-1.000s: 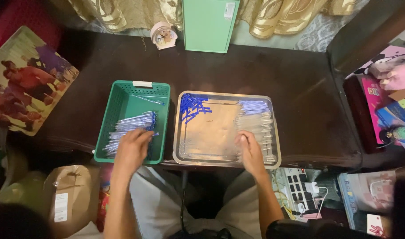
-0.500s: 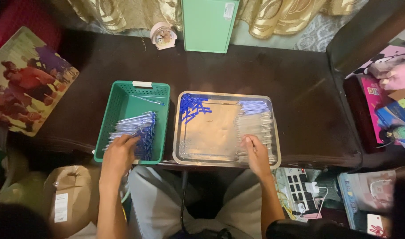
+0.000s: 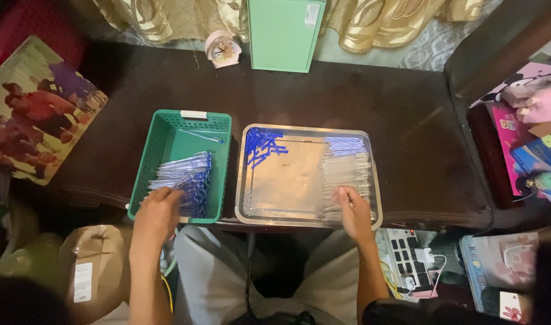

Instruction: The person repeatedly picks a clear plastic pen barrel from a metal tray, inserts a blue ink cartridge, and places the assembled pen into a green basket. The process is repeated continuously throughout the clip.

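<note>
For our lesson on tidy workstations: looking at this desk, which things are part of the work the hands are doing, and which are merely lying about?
In use:
left hand in the green basket of blue-capped pens
right hand on the clear tubes in the metal tray
blue caps

Lying about:
small clock
green box
photo print

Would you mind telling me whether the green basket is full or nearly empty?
Partly filled. The green basket holds a pile of pens at its near end, under the left hand; its far half shows bare floor.
</note>
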